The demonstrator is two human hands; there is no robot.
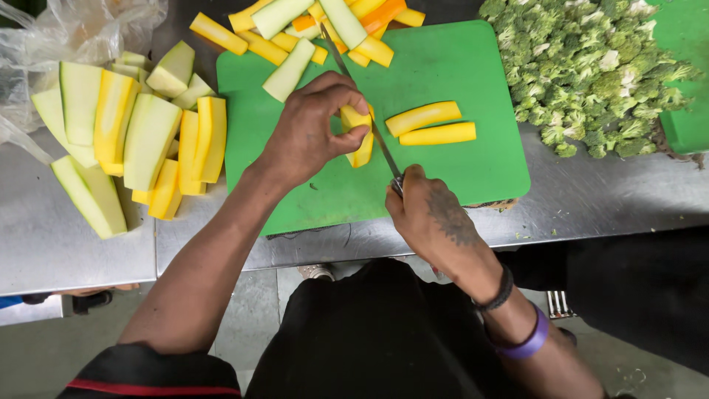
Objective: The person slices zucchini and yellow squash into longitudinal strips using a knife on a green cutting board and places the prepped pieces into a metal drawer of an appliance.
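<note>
My left hand [314, 129] pinches a yellow squash piece [360, 137] in the middle of the green cutting board [458, 66]. My right hand [432, 218] grips the handle of a long knife [358, 92]; its blade runs along the right side of the held piece and points to the far edge of the board. Two cut yellow sticks [432, 124] lie just right of the blade. A heap of cut yellow, pale green and orange strips [325, 29] sits at the board's far edge.
Halved yellow and green squash [125, 140] are stacked on the steel table [66, 236] to the left, by a clear plastic bag [66, 37]. A mound of broccoli florets [587, 70] lies at the right, beside another green board [690, 81].
</note>
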